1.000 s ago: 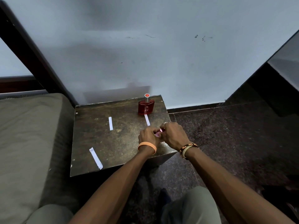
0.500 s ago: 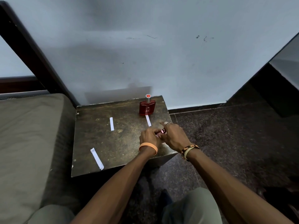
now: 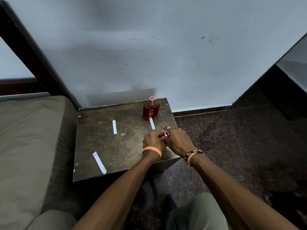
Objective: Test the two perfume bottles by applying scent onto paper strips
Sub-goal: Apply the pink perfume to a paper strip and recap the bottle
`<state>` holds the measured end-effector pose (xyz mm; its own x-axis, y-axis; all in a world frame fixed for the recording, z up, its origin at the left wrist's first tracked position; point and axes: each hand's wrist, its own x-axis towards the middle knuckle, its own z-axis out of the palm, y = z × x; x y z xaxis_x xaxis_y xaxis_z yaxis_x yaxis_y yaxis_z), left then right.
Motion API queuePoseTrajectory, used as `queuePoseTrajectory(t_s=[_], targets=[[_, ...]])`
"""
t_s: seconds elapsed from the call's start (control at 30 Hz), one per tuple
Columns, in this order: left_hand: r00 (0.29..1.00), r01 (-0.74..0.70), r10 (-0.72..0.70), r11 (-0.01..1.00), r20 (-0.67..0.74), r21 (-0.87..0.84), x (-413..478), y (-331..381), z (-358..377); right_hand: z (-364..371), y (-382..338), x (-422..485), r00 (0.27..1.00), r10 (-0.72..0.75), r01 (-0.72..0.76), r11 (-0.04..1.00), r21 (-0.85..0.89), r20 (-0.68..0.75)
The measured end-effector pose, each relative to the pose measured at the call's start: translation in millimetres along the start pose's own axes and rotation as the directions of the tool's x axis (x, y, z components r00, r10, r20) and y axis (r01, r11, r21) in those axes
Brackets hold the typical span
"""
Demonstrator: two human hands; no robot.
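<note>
A red perfume bottle (image 3: 151,110) with a silver neck stands upright at the back right of the small dark table (image 3: 103,145). Three white paper strips lie on the table: one (image 3: 152,123) right in front of the red bottle, one (image 3: 114,127) in the middle, and one (image 3: 99,162) near the front left. My left hand (image 3: 153,141) and my right hand (image 3: 177,141) meet over the table's right front part, fingers curled round a small pink perfume bottle (image 3: 166,134). Only its dark, shiny top shows between them.
A grey-green cushion (image 3: 29,143) lies left of the table. A pale wall stands behind the table, a dark wooden post (image 3: 33,52) leans at the left, and dark speckled floor (image 3: 232,146) spreads to the right. My knees show at the bottom.
Both hands stay together on the small bottle at the same spot. The fingers have shifted slightly, and the bottle's top shows a little more.
</note>
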<state>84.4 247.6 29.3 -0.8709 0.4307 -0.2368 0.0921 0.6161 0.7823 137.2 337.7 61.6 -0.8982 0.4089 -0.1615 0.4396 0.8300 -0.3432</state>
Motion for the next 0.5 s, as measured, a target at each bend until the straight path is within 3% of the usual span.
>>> queuePoseTrajectory(t_s=[0.2,0.33,0.5], targets=[[1.000,0.006,-0.007,1.000,-0.011,-0.024,0.9,-1.3,1.9,2.2,4.8,-1.0,1.000,0.017,-0.019,0.997,-0.069,-0.023],[1.000,0.005,-0.005,0.999,-0.004,-0.032,0.0,0.4,-0.3,-2.3,1.2,-0.2,0.999,0.016,-0.017,0.999,0.038,0.033],[1.000,0.012,-0.012,0.999,-0.004,-0.036,-0.2,-1.8,1.4,-0.5,5.1,-1.0,1.000,0.013,-0.014,0.997,-0.073,-0.016]])
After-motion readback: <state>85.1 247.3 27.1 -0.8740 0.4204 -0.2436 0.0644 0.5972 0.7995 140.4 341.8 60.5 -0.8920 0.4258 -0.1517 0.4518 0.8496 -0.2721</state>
